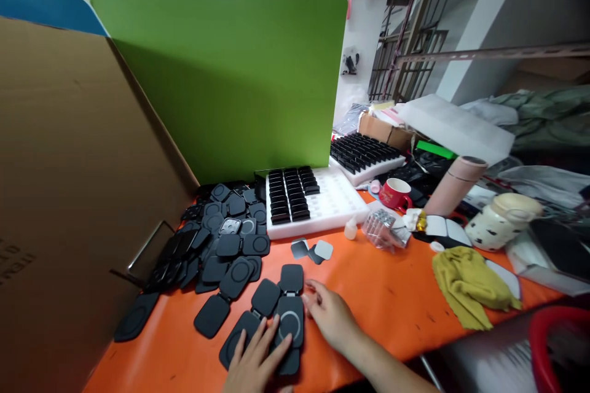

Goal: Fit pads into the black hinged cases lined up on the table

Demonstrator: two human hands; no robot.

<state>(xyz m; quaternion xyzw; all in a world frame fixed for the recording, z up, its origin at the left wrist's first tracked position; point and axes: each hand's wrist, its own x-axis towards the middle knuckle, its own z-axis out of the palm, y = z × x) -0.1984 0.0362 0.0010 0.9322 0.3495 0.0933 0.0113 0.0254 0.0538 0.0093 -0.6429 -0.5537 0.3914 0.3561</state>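
My left hand [256, 361] lies flat with fingers spread on black folding charger pads [289, 318] at the near edge of the orange table [391, 301]. My right hand [328, 314] rests just right of the same pads, fingers loosely curled and touching the pad's side; nothing shows in its grip. A large heap of similar black pads [221, 239] lies to the left. Small square pieces [312, 250] sit a little further back.
A white foam tray [343, 202] partly filled with black parts stands behind, with a second tray [364, 156] beyond. Green divider [230, 86] at the back, cardboard wall [59, 196] on the left. Red mug [396, 193], yellow cloth [470, 285], spotted jar [502, 221] and clutter on the right.
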